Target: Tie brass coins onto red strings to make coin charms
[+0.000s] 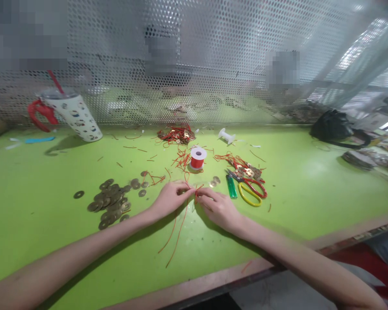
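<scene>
Red cord runs between my two hands, looped at the top, with two loose ends hanging toward the table's front. My left hand pinches the cord between thumb and fingertips. Close beside it, my right hand is closed on the same cord, its fingertips nearly touching the left ones. Whether a coin sits in the loop is hidden by the fingers. Just beyond the hands stands a spool of red cord. Left of my left hand lies a pile of round brass coins with holes.
Scissors with red and yellow handles and a green lighter lie to the right. Corded coins form heaps at the back and right. A tumbler, a white empty spool and a black bag stand near a perforated screen.
</scene>
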Demonstrator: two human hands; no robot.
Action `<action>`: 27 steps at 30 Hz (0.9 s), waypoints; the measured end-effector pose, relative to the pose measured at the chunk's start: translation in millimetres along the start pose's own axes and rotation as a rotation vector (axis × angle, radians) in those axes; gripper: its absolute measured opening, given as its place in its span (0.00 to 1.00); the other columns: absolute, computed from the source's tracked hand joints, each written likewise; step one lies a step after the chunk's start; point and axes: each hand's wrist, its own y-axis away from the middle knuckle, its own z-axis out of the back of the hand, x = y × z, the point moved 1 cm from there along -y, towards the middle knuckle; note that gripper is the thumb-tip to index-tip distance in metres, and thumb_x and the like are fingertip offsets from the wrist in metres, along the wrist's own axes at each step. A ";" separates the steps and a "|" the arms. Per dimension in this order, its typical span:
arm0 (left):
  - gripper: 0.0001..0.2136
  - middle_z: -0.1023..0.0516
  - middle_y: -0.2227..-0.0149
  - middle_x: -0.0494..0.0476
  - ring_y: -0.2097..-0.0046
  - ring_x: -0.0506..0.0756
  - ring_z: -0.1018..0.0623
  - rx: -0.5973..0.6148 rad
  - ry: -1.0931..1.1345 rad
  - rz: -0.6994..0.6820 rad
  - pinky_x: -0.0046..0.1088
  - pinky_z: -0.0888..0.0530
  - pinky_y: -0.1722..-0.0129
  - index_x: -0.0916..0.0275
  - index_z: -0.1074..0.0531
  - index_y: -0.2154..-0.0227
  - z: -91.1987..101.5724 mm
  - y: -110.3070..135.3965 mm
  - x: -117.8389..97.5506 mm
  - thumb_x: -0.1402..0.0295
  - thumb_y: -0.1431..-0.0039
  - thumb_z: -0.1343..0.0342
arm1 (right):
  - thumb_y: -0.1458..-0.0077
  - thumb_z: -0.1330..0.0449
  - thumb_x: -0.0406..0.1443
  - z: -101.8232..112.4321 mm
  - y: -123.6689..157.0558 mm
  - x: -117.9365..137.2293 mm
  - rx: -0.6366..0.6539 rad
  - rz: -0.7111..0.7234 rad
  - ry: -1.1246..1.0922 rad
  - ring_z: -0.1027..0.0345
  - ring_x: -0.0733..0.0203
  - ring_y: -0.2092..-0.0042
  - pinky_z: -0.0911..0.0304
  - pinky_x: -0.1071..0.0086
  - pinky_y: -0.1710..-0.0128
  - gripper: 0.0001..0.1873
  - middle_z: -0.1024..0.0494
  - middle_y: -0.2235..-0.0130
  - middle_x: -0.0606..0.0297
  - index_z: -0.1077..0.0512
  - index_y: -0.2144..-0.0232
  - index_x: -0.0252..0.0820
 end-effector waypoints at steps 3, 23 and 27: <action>0.14 0.17 0.65 0.59 0.64 0.57 0.19 -0.018 0.024 -0.013 0.35 0.22 0.61 0.61 0.17 0.69 -0.7 -0.2 0.6 0.57 0.37 0.42 | 0.35 0.47 0.26 0.0 0.0 0.5 0.002 -0.002 0.022 0.22 0.58 0.63 0.27 0.67 0.68 0.12 0.18 0.55 0.55 0.25 0.61 0.41; 0.12 0.19 0.64 0.58 0.60 0.57 0.23 -0.067 -0.359 -0.289 0.34 0.28 0.60 0.61 0.17 0.62 7.1 13.7 -6.8 0.63 0.32 0.45 | 0.38 0.36 0.35 20.1 -31.4 -13.9 0.051 -0.357 -0.417 0.26 0.58 0.66 0.32 0.63 0.64 0.04 0.17 0.64 0.59 0.21 0.62 0.43; 0.12 0.20 0.64 0.58 0.60 0.57 0.23 -0.071 -0.405 -0.350 0.33 0.28 0.61 0.62 0.18 0.62 4.3 13.7 -2.6 0.64 0.31 0.46 | 0.38 0.36 0.34 6.6 -32.3 -11.4 0.069 -0.325 -0.419 0.24 0.57 0.64 0.32 0.61 0.60 0.04 0.16 0.64 0.60 0.20 0.64 0.44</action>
